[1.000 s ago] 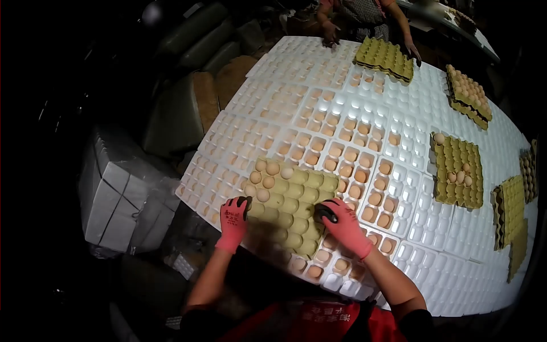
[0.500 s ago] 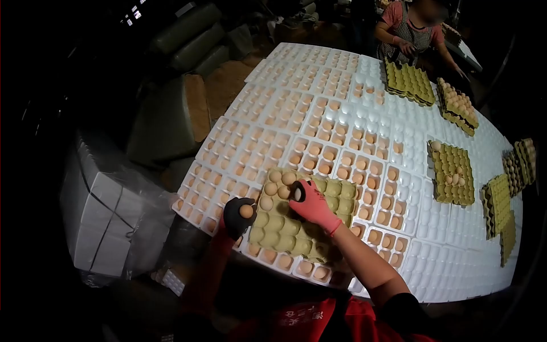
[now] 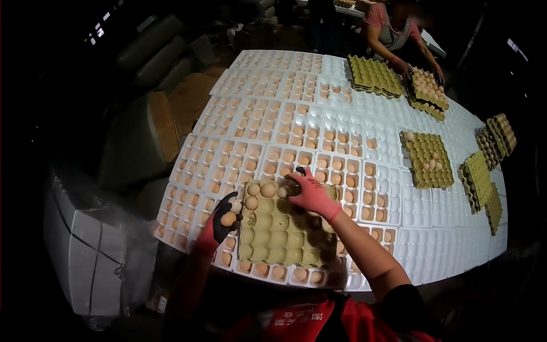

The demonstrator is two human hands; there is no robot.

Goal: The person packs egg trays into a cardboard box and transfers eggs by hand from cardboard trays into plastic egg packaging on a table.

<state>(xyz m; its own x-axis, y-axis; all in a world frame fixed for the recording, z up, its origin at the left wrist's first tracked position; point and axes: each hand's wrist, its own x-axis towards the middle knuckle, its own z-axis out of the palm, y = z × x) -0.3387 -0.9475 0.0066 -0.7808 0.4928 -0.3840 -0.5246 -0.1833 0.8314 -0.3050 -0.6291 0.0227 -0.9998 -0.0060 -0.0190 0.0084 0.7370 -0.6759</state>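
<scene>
The near pulp tray point(image 3: 278, 251) serves as reference; it lies on top of the white cell packs point(image 3: 436, 256), directly before the worker. Three brown eggs point(image 3: 268, 190) sit in its far left corner, and a further egg point(image 3: 282, 192) lies at the right hand point(image 3: 310, 196), while most of its remaining visible cells hold none. The right hand is over the tray's far side with fingers bent at that egg; whether they pinch it or merely touch it cannot be told. The left hand point(image 3: 213, 225), just left of the tray, is curled round two eggs point(image 3: 228, 219). On present evidence the filling appears roughly half done: packs left of and beyond the tray are stocked, those farther to its right are partly stocked, and the rightmost show vacant cells. The packs lie closely side by side, and any counter beneath them is hidden. Right of the tray are a pulp tray with a few eggs point(image 3: 430, 176) and further stacked trays point(image 3: 477, 176); beyond it to the right are a tray stack point(image 3: 375, 77) and a loaded egg tray point(image 3: 428, 86), at which a co-worker point(image 3: 390, 37) has both hands. Well left of the tray stands a wrapped white stack point(image 3: 94, 256); dark bundles point(image 3: 151, 43) lie beyond. The surrounding room is mostly unlit.
</scene>
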